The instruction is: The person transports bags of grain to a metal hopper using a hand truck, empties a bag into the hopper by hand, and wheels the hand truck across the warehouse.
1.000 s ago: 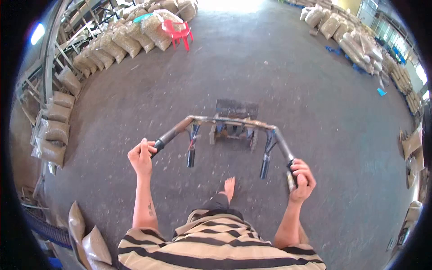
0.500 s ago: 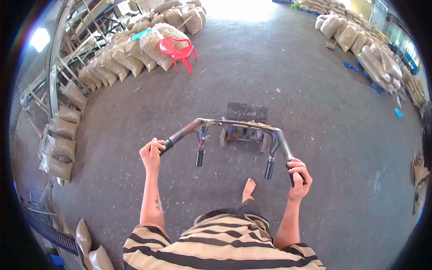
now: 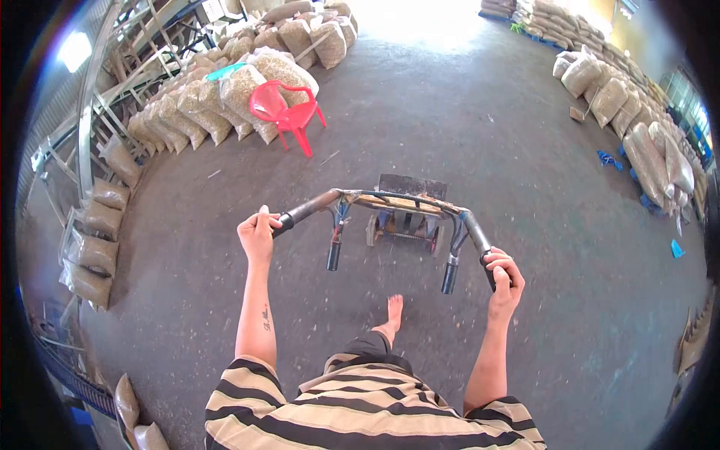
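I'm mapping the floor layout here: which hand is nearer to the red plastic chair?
Left. The left hand grips the cart's handlebar end on the chair's side, below the red plastic chair. The right hand holds the opposite end, farther away.

My left hand [image 3: 257,234] is closed around the left grip of the hand truck [image 3: 401,219], and my right hand [image 3: 504,279] is closed around its right grip. The truck's handlebar spans between them; its two wheels and dark toe plate lie beyond the bar, on the concrete floor [image 3: 465,120]. My bare foot [image 3: 393,310] is planted on the floor nearer to me than the truck, under the bar. A red plastic chair [image 3: 285,114] stands beyond the truck to its left, just beside stacked grain sacks [image 3: 225,94]. More sacks [image 3: 645,127] line the floor beyond the truck to its right.
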